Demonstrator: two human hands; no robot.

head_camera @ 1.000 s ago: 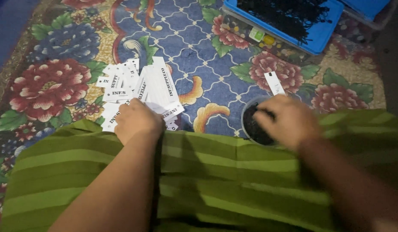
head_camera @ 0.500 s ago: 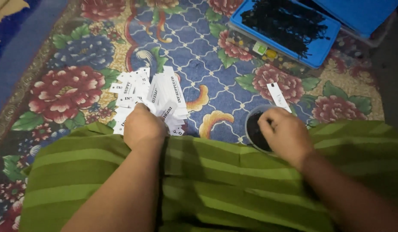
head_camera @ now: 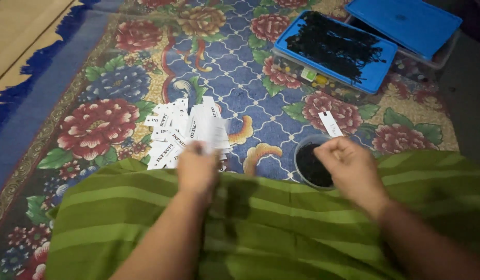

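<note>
My left hand [head_camera: 198,168] is blurred at the near edge of a pile of white paper tags [head_camera: 170,137] on the flowered carpet, and its fingers are closed on a small stack of those tags [head_camera: 211,129]. My right hand [head_camera: 349,167] hovers with curled, pinched fingers over the right rim of a small round bowl [head_camera: 301,155] that holds dark bits. I can make out nothing between those fingers. One white tag [head_camera: 330,123] lies alone just beyond the bowl. A green striped cloth [head_camera: 260,218] covers my lap under both forearms.
A clear box with a blue lid [head_camera: 377,78], covered in black strings [head_camera: 333,44], stands at the back right. A second blue-lidded box [head_camera: 405,21] sits behind it. The carpet's blue border [head_camera: 48,83] and bare floor [head_camera: 22,26] lie at the left.
The view has tilted up, showing more carpet and both boxes. My left hand stays at the tag pile, now blurred by motion. My right hand has shifted slightly right over the bowl.
</note>
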